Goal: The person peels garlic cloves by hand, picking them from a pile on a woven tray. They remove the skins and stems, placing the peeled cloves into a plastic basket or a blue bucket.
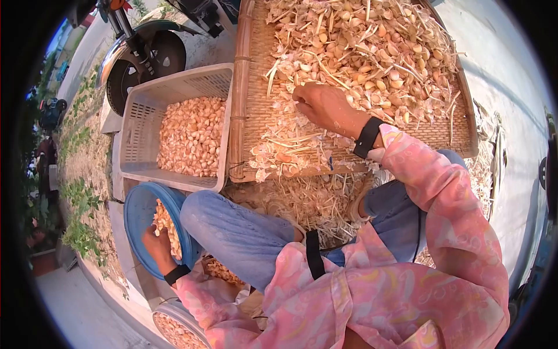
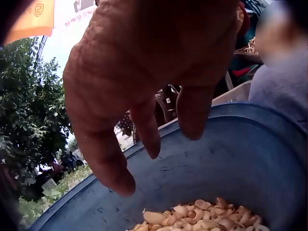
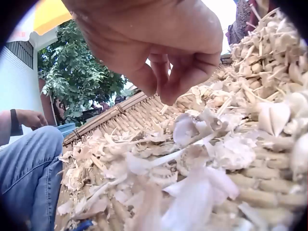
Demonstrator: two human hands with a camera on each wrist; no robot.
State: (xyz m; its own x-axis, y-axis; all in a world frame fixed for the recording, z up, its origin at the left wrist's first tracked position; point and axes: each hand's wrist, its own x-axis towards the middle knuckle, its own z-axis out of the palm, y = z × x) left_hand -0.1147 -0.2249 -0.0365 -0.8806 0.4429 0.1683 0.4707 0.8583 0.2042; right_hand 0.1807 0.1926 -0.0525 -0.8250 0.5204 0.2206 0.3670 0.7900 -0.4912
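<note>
My left hand [image 1: 158, 244] hangs over a blue bucket [image 2: 231, 144], its fingers loose and pointing down, holding nothing. Garlic cloves [image 2: 202, 219] lie in the bucket below the fingertips. Over a woven bamboo tray [image 1: 253, 104], my right hand [image 1: 328, 107] has its fingers curled and the thumb tip brought close to them; nothing shows between them. Beneath and in front of it are papery garlic skins [image 3: 192, 159] and dry stalks. A large heap of loose garlic cloves [image 1: 378, 64] mixed with husks covers the tray's far side, beyond the right hand.
A pale plastic crate [image 1: 139, 125] with many cloves [image 1: 192, 136] stands between tray and bucket. Another container of cloves [image 1: 177, 331] is at lower left. Husk litter [image 1: 314, 203] covers the ground between my knees. A vehicle wheel [image 1: 163, 55] stands behind the crate.
</note>
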